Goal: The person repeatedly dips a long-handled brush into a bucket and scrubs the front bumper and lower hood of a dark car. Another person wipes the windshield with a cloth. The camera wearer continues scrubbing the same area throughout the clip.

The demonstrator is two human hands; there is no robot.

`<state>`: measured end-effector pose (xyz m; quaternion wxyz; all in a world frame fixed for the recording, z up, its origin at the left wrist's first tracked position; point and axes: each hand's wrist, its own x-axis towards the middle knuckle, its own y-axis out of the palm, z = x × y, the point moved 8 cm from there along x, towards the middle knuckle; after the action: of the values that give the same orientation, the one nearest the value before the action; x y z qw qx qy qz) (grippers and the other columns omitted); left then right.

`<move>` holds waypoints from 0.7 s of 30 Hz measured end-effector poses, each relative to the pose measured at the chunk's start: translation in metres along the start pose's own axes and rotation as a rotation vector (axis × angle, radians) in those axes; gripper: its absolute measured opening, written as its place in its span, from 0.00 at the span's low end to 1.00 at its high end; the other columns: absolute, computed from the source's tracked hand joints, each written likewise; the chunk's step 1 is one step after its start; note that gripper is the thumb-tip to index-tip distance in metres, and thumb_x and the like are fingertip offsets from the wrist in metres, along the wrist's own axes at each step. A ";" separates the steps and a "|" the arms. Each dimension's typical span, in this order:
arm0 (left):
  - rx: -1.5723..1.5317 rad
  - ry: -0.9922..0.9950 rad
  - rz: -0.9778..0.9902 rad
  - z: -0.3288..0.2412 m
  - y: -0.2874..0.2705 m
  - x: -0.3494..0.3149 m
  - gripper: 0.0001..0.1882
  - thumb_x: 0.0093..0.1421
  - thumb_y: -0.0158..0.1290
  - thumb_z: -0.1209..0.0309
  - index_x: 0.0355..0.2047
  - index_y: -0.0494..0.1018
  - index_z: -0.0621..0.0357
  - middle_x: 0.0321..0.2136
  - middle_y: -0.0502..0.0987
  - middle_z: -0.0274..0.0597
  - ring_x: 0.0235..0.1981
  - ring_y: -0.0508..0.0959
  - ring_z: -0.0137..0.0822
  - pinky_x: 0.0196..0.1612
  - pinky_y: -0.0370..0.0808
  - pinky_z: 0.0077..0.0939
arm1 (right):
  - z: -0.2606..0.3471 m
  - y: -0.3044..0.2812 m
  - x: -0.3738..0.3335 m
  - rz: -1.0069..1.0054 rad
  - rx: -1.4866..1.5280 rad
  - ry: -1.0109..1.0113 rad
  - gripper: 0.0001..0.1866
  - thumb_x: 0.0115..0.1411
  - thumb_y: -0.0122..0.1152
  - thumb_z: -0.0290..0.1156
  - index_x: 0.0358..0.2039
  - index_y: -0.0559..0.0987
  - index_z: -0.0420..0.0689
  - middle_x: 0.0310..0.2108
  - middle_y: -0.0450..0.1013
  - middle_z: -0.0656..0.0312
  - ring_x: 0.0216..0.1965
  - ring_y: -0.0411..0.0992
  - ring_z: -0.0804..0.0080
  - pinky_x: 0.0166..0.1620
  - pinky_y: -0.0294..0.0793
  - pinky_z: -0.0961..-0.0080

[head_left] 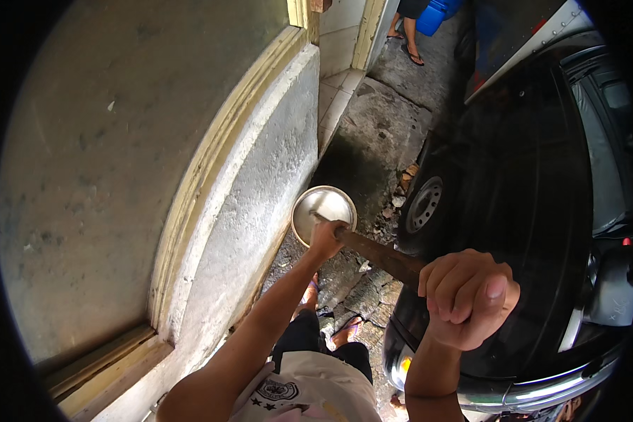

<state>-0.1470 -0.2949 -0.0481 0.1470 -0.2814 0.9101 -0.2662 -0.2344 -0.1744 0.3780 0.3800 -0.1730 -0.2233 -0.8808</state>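
A long brown wooden pole (381, 256) slants across the view between my two hands. My left hand (327, 241) is closed round its lower part, just over the near rim of a round bucket (295, 226). My right hand (469, 297) is clenched in a fist round the upper end, closest to me. The pole's lower end reaches into the bucket, where something pale and whitish (335, 202) shows; whether it is liquid cannot be made out. The bucket stands on the ground against the wall.
A rough grey wall (260, 176) with a yellowish window frame (190, 165) runs along my left. Close on the right stands a black vehicle (506, 190) with its wheel (425, 204). Rubble (399, 190) lies beside it. Ahead, a person's legs (411, 46) stand near a blue container (432, 17).
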 end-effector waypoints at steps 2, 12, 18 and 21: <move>-0.036 -0.058 -0.081 -0.005 0.005 -0.026 0.16 0.44 0.62 0.72 0.37 0.83 0.48 0.31 0.83 0.46 0.34 0.83 0.48 0.41 0.78 0.41 | 0.006 -0.013 0.007 -0.022 0.144 -0.002 0.29 0.71 0.46 0.31 0.09 0.62 0.44 0.06 0.60 0.64 0.07 0.61 0.74 0.11 0.63 0.75; -0.170 0.036 0.087 -0.069 0.072 0.024 0.20 0.48 0.62 0.64 0.44 0.82 0.51 0.32 0.84 0.41 0.34 0.84 0.45 0.42 0.78 0.38 | 0.036 -0.039 0.016 -0.200 -0.308 -0.059 0.27 0.70 0.46 0.29 0.10 0.61 0.41 0.07 0.62 0.62 0.08 0.60 0.77 0.13 0.63 0.79; -0.114 0.161 0.060 -0.038 0.025 0.042 0.24 0.43 0.64 0.69 0.45 0.81 0.48 0.33 0.83 0.43 0.34 0.83 0.48 0.40 0.78 0.39 | 0.021 0.005 0.002 -0.096 -0.128 -0.086 0.29 0.70 0.52 0.40 0.11 0.65 0.42 0.08 0.63 0.63 0.09 0.65 0.74 0.15 0.68 0.76; -0.068 0.071 0.040 -0.008 0.013 0.021 0.20 0.43 0.64 0.69 0.41 0.82 0.49 0.32 0.83 0.44 0.34 0.83 0.48 0.39 0.78 0.40 | 0.003 0.013 -0.002 -0.059 -0.125 -0.036 0.29 0.70 0.52 0.41 0.11 0.65 0.43 0.08 0.63 0.64 0.08 0.64 0.74 0.13 0.67 0.75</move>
<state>-0.1725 -0.2948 -0.0519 0.1105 -0.2585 0.9287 -0.2421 -0.2227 -0.1793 0.3829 0.3384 -0.2056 -0.1795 -0.9006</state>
